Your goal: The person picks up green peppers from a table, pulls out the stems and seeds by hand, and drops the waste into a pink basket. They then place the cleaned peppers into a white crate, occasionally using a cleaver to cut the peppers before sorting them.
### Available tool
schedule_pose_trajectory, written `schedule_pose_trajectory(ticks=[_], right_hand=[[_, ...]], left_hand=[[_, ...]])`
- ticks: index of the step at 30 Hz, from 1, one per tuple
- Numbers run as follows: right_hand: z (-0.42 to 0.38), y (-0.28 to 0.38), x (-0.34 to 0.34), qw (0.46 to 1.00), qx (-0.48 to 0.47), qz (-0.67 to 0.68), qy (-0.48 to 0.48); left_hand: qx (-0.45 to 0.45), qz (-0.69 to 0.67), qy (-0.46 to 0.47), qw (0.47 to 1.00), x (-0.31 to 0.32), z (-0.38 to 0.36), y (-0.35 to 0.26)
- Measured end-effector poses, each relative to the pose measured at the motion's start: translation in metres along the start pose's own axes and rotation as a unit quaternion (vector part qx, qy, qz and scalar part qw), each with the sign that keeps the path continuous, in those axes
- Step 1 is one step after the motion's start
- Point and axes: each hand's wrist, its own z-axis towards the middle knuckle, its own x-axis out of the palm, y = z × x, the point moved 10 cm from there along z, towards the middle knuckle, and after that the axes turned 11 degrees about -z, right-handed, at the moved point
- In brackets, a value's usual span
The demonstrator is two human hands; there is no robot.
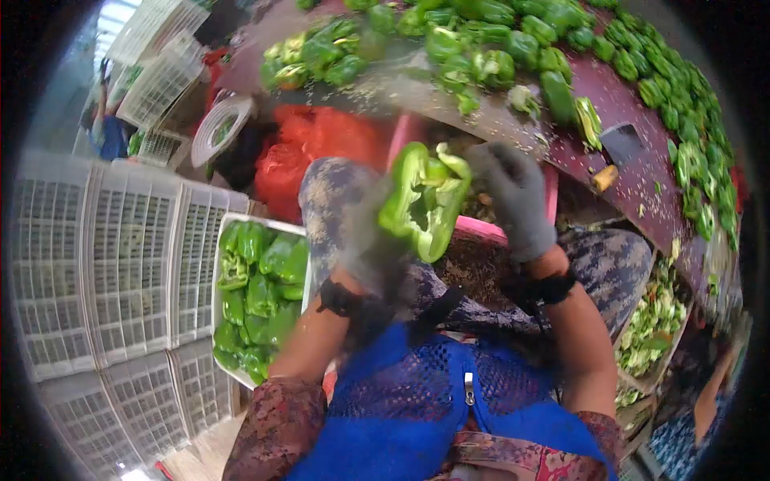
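A cut green bell pepper (399, 212), its hollow inside and pale ribs facing up, is held above my lap. My left hand (370, 236), in a grey glove and blurred, is closed around its left side. My right hand (513, 196), also gloved, is beside the pepper's right edge with its fingers curled in; whatever they may hold is hidden. Below the pepper, between my knees, is a pink-rimmed container (480, 230), partly covered by my hands. A wide-bladed knife (622, 146) with a yellowish handle lies on the table to the right.
Whole and cut green peppers (497, 36) are heaped across the reddish table (513, 132), among scattered seeds. At my left stands a white crate of peppers (301, 240), beside stacked white crates (132, 264). Red bags (309, 144) lie ahead. A box of pepper scraps (654, 329) sits at right.
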Motion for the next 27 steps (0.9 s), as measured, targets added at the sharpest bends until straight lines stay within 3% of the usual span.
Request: schedule_pose_trajectory(ticks=[1, 3, 4, 5, 6, 8, 9, 11, 13, 14, 17, 18, 20, 21, 23, 25, 27], right_hand=[[0.001, -0.016, -0.007, 0.994, 0.069, 0.085, -0.005], [0.009, -0.035, -0.023, 0.996, 0.057, -0.066, -0.005], [0.012, -0.024, -0.029, 0.952, -0.028, -0.304, -0.015], [0.007, -0.013, -0.025, 0.846, -0.125, -0.517, -0.029], [0.007, -0.031, -0.034, 0.876, -0.107, -0.469, -0.012], [0.014, -0.046, -0.031, 0.927, -0.094, -0.362, 0.025], [0.011, -0.043, -0.027, 0.947, -0.085, -0.309, 0.037], [0.010, -0.028, -0.010, 0.963, -0.055, -0.252, 0.078], [0.011, -0.028, 0.005, 0.948, -0.065, -0.293, 0.102], [0.012, -0.030, 0.003, 0.940, -0.066, -0.317, 0.103], [0.011, -0.068, -0.006, 0.967, -0.010, -0.206, 0.151], [0.012, -0.076, -0.014, 0.955, 0.006, -0.252, 0.155], [0.008, -0.095, -0.031, 0.960, 0.056, -0.222, 0.158], [0.006, -0.106, -0.040, 0.962, 0.083, -0.208, 0.157], [0.006, -0.116, -0.046, 0.945, 0.015, -0.276, 0.174], [0.002, -0.115, -0.040, 0.910, -0.086, -0.350, 0.207], [0.007, -0.129, -0.030, 0.941, 0.032, -0.254, 0.220]], left_hand=[[0.018, 0.005, 0.009, 1.000, -0.016, 0.002, -0.008], [0.008, -0.025, 0.033, 0.999, -0.027, 0.002, -0.015], [-0.017, -0.059, 0.050, 0.997, -0.019, 0.003, -0.013], [-0.038, -0.094, 0.067, 0.993, -0.010, 0.003, -0.011], [-0.052, -0.128, 0.084, 0.987, -0.002, -0.001, -0.012], [0.000, -0.048, 0.064, 0.997, 0.008, -0.021, -0.032], [0.025, -0.036, 0.102, 0.994, 0.014, -0.022, -0.039], [0.080, -0.033, 0.144, 0.986, 0.018, -0.036, -0.062], [0.119, -0.043, 0.176, 0.976, 0.024, -0.058, -0.087], [0.180, -0.015, 0.132, 0.975, 0.010, -0.077, -0.110], [0.311, 0.062, -0.038, 0.948, -0.067, -0.157, -0.179], [0.342, 0.087, -0.104, 0.930, -0.102, -0.184, -0.198], [0.368, 0.151, -0.261, 0.879, -0.187, -0.242, -0.228], [0.380, 0.264, -0.327, 0.824, -0.189, -0.281, -0.238], [0.375, 0.398, -0.421, 0.723, -0.210, -0.348, -0.253], [0.357, 0.442, -0.485, 0.665, -0.276, -0.387, -0.252], [0.312, 0.665, -0.484, 0.476, -0.282, -0.398, -0.230]])
